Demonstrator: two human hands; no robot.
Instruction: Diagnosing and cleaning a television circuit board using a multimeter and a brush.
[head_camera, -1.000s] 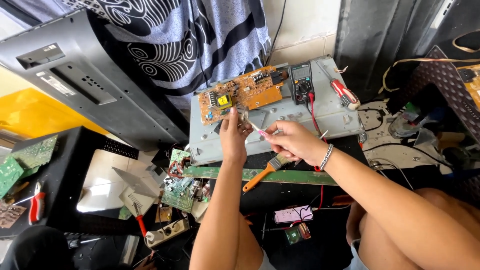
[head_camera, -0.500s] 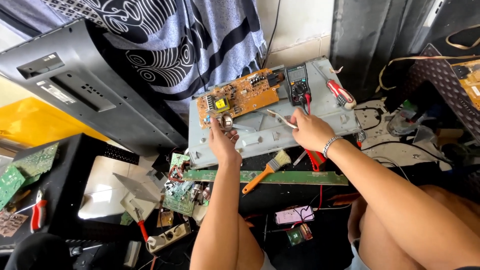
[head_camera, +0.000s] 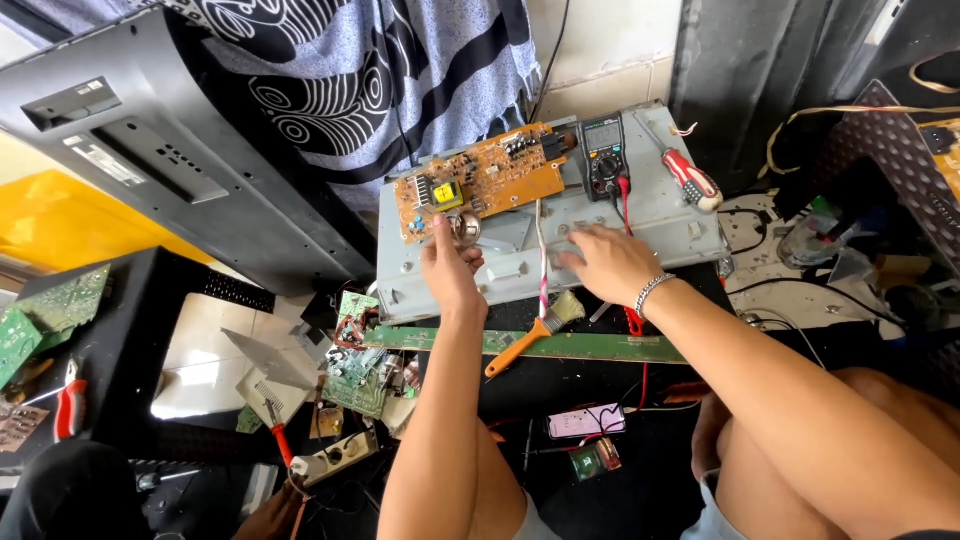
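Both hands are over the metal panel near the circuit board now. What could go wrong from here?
The left hand reaches by the orange circuit board, which overhangs the metal panel's edge; a nudge might shift it. The right hand lies near the multimeter's red lead and could snag it. The screwdriver may roll.

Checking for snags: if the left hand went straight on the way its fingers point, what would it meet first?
Probably the orange circuit board: the left hand points up-frame at its near edge, though height above it is unclear.
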